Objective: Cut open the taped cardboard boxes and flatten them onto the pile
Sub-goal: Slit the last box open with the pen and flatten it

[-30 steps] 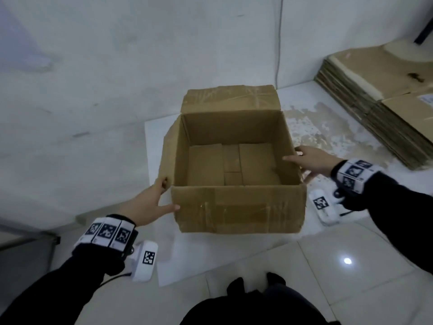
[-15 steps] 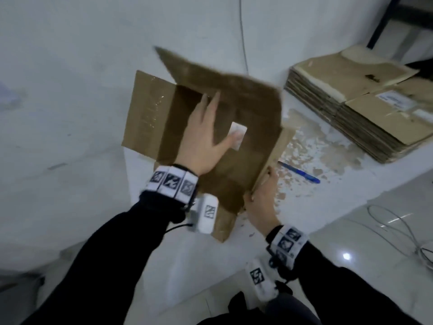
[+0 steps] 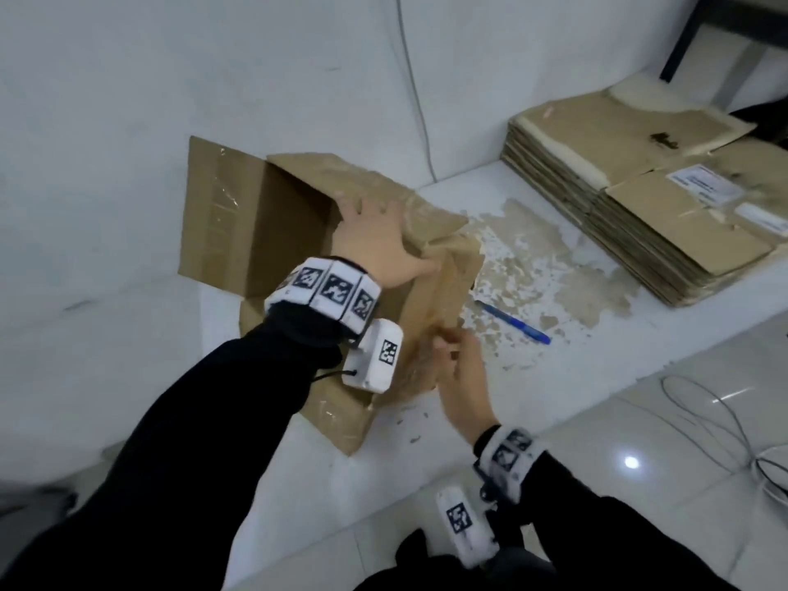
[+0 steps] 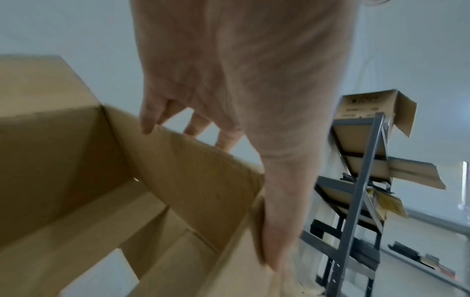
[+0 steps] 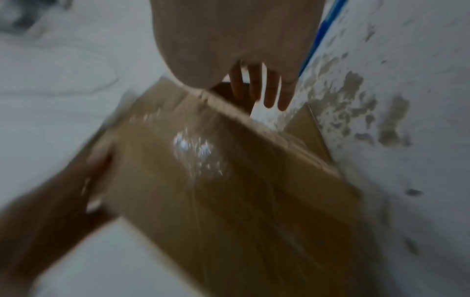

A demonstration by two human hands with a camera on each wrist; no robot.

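Head view. The cardboard box (image 3: 298, 249) is seen left of centre, tipped on the ledge (image 3: 533, 390) against the wall (image 3: 128, 100). The left hand (image 3: 375, 245) is laid on its upper panel at centre; the right hand (image 3: 462, 377) is placed at its lower right edge. A pen (image 3: 514, 322) is found just right of the box, on the ledge. The pile of flattened boxes (image 3: 639, 206) is located upper right, well apart. Cables (image 3: 725, 424) are noted on the floor (image 3: 639, 462), lower right.

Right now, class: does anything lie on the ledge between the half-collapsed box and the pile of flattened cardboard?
Yes. A blue pen lies on the ledge between the box and the pile; nothing else visible does.
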